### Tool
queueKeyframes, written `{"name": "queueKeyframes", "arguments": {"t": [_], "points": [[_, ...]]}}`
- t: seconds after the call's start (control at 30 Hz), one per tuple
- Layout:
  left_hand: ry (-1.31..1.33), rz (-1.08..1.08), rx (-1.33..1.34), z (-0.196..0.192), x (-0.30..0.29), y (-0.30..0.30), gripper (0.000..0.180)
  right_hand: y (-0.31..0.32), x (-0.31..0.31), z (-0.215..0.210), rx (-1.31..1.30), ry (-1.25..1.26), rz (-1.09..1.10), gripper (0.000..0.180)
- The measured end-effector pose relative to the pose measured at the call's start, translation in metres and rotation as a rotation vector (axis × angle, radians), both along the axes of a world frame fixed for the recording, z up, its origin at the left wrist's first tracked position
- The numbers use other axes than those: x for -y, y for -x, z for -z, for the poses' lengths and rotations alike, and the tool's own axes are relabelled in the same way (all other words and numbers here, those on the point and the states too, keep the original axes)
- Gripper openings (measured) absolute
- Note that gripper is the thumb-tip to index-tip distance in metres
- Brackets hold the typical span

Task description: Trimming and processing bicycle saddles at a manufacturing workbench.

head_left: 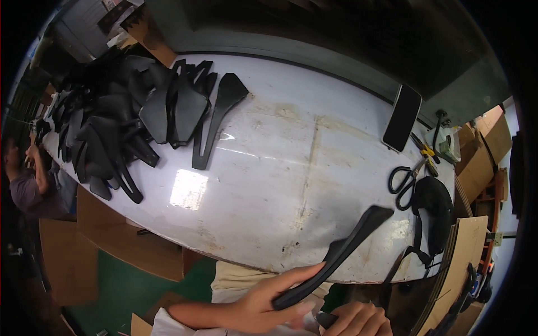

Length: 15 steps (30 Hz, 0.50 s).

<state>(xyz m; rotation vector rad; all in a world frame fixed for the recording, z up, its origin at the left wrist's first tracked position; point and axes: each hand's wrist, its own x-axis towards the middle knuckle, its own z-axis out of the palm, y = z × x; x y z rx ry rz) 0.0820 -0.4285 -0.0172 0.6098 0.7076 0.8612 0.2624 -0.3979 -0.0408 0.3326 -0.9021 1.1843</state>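
**Black part held at the worktop's near edge**

Nearest to us, our left hand [263,305] wraps around a long black plastic part [336,257], thumb on top and fingers curled beneath its lower end. That part slants up and to the right, its broad tip reaching over the near edge of the white worktop [291,168]. Our right hand [356,320] sits just beside the left at the bottom of the view, fingers curled, with a small dark piece [326,319] against it; we cannot tell whether it grips that piece.

On the far left of the worktop we see a pile of black moulded parts [112,123], with one forked part [218,117] lying at its right side. To the right, well apart from the pile, a dark phone [402,117] lies face up, and nearer to us black-handled scissors [406,180] rest just beside a black moulded shell [434,207]. Cardboard boxes [482,151] stand beyond the right end, and another person [28,179] is at the left edge.
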Motion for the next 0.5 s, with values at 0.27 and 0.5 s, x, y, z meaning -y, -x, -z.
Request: {"name": "queueKeyframes", "arguments": {"t": [0.27,0.5], "points": [[-0.393,-0.116,-0.206,0.016,-0.01,0.029,0.041,-0.029,-0.007,0.001,0.473,0.04,0.12,0.024],[-0.191,0.046,-0.381,0.059,-0.009,-0.001,0.034,-0.011,-0.039,-0.01,0.678,-0.43,0.036,0.029]]}}
